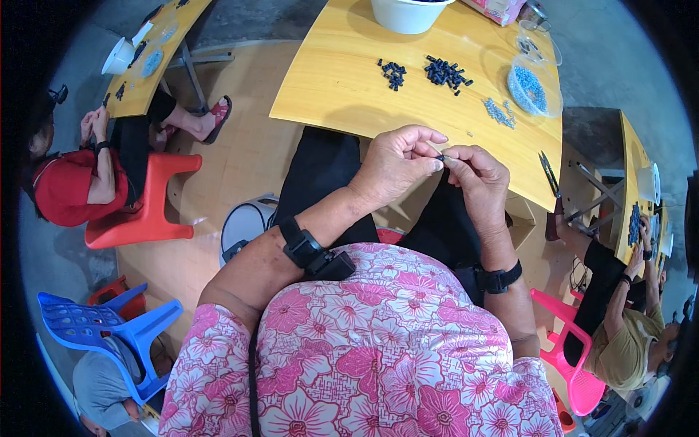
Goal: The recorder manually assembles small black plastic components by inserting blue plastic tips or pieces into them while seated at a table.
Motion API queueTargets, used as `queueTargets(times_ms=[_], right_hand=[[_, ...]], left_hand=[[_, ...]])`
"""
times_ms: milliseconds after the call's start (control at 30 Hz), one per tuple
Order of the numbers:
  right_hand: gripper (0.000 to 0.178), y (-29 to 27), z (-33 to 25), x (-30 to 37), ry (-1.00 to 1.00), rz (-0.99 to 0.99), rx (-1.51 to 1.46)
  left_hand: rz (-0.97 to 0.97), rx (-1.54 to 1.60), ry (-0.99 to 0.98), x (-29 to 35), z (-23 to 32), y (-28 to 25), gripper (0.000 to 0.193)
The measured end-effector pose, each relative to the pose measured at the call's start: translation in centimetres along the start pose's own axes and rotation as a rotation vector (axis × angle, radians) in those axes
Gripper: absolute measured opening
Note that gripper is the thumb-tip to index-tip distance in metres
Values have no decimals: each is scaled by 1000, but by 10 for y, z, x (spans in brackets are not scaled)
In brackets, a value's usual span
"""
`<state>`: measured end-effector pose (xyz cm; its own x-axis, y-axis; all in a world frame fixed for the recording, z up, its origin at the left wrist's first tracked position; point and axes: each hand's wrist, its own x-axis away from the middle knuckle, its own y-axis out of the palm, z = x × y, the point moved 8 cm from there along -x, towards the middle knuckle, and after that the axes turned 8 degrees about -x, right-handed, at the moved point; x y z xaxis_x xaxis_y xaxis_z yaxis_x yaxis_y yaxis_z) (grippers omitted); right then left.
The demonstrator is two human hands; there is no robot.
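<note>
My left hand (393,167) and my right hand (480,178) meet just off the front edge of the yellow table (342,87). Pinched between their fingertips is a small black piece (440,157), mostly covered, so its exact shape is hidden. On the tabletop beyond lie two heaps of short black cylindrical pieces, a smaller heap (393,76) and a larger heap (445,73). Nearer my right hand is a scatter of tiny pale blue pieces (500,113). A clear round tub (530,89) beside it holds more blue ones.
A white bowl (409,18) stands at the back of the table, near a pink packet (499,9). Dark-handled snips (549,175) lie at the right edge. Other people sit at tables left and right, near a red stool (149,200), blue chair (109,320) and pink chair (575,357).
</note>
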<state>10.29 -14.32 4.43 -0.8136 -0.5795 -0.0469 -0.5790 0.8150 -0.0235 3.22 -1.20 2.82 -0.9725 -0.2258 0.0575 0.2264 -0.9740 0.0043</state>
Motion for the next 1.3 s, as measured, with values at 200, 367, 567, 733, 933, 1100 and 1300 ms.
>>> queueTargets(times_ms=[200, 367, 567, 733, 933, 1100, 1300], right_hand=[[23, 7, -7, 9, -216, 9, 274], [28, 10, 4, 6, -285, -70, 399], [23, -16, 18, -12, -195, 69, 466], [21, -26, 25, -28, -195, 50, 585], [17, -48, 47, -39, 207, 116, 240], [16, -48, 47, -47, 322, 98, 71], [17, -50, 46, -56, 378, 108, 38]], left_hand=[[42, 100, -43, -2, -13, 1, 30], [116, 154, -101, -7, -42, -7, 28], [127, 118, -179, -16, -40, -10, 24], [96, 93, -193, -20, -37, -10, 24], [60, -132, -42, -31, -24, -14, 24], [71, -281, 26, -43, -15, -23, 22], [103, -443, 57, -50, -14, -35, 19]])
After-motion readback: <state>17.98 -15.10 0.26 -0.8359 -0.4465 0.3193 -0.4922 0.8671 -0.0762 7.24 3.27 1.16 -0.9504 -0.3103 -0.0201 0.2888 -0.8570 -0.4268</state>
